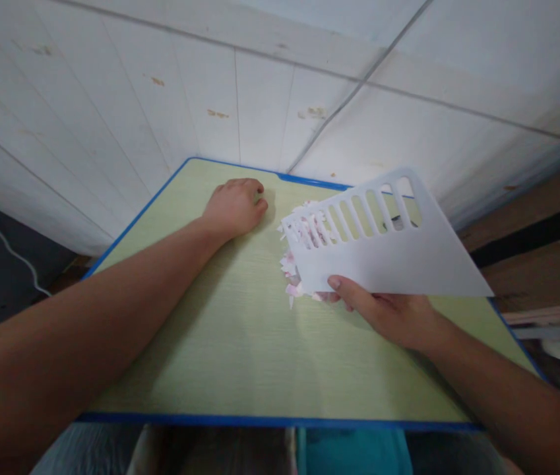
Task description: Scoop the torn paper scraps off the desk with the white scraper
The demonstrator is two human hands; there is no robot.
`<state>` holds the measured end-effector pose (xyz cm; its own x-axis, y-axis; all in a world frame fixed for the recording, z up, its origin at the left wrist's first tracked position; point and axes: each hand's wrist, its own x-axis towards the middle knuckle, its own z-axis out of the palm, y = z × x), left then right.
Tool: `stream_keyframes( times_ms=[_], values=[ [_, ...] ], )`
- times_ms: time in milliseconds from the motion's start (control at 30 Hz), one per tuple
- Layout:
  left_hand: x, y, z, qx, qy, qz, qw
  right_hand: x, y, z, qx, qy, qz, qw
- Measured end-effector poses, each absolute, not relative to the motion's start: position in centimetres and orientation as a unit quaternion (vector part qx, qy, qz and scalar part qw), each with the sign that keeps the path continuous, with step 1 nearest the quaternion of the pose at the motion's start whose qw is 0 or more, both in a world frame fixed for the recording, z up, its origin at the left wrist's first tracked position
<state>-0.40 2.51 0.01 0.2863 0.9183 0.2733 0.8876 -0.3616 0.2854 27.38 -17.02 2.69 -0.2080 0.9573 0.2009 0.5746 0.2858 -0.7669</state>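
My right hand [388, 313] holds a white sheet of paper [373, 260] by its near edge, thumb on top and fingers underneath. A row of long rounded slots is cut through the sheet, and its right side slants. Under and beside its left end lie pink and white paper scraps [289, 264], partly seen through the slots. My left hand [235, 208] rests on the table to the left of the scraps. Its fingers are loosely curled, with nothing visible in them.
The pale green table [240, 349] has a blue rim and stands against a white panelled wall [260, 112]. A grey cable [339, 109] runs down the wall. Below the near edge is a teal container [353, 452]. Cardboard boxes [551, 257] stand at the right.
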Motion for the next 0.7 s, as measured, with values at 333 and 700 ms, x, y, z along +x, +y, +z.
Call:
stream_keyframes(
  times_ms=[333, 700],
  values=[
    [-0.06, 2.8, -0.29, 0.796, 0.568, 0.204, 0.035, 27.79, -16.86, 3.06, -0.546, -0.713, 0.24, 0.369],
    [0.1, 2.56, -0.05, 0.796, 0.57, 0.201, 0.038, 27.44, -17.18, 2.53, -0.544, -0.742, 0.236, 0.313]
  ],
)
